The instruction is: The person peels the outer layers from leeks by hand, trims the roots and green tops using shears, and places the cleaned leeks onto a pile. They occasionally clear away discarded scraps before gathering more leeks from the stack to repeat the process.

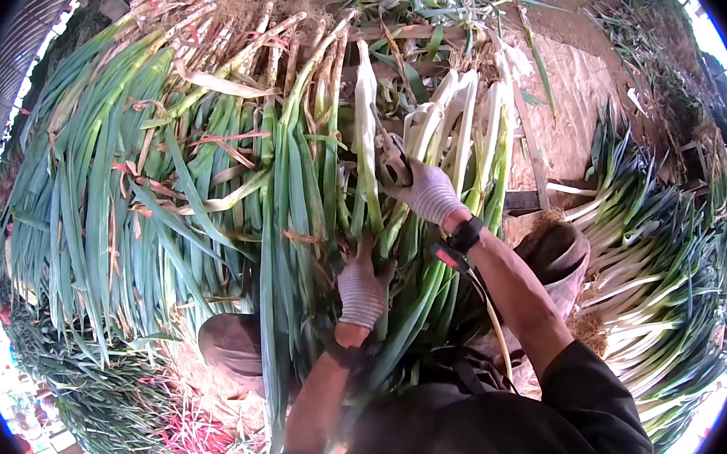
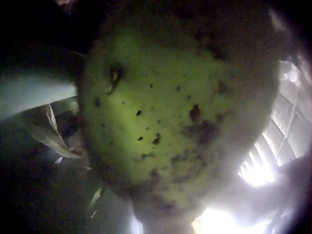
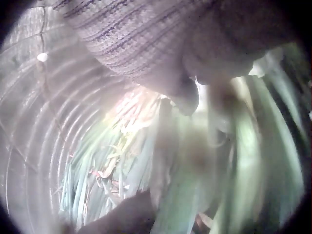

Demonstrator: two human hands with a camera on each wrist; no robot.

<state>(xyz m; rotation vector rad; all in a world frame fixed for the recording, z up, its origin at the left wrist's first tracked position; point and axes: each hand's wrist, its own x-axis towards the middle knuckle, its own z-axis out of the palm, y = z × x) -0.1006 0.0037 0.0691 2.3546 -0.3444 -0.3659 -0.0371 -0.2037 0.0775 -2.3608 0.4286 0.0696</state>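
Note:
In the head view a tall leek (image 1: 366, 123) with a pale shaft stands out from the pile, roots end away from me. My gloved left hand (image 1: 362, 292) grips the lower green part among the leaves, its fingertips partly hidden. Just right of the pale shaft, my gloved right hand (image 1: 431, 191) has its dark fingers curled, pinching at leek layers. In the right wrist view the striped glove (image 3: 136, 39) fills the top, with thumb and fingers close above green leaves (image 3: 187, 170). A dirt-specked green surface (image 2: 146, 112) covers most of the left wrist view.
Untrimmed leeks (image 1: 116, 162) with long green leaves are heaped on the left. Pale, cleaner leeks (image 1: 458, 123) lie just beyond my right hand. More leeks (image 1: 645, 280) are stacked at the right. Pink ties (image 1: 200, 436) lie at lower left, and brown sheeting (image 1: 568, 97) covers ground at upper right.

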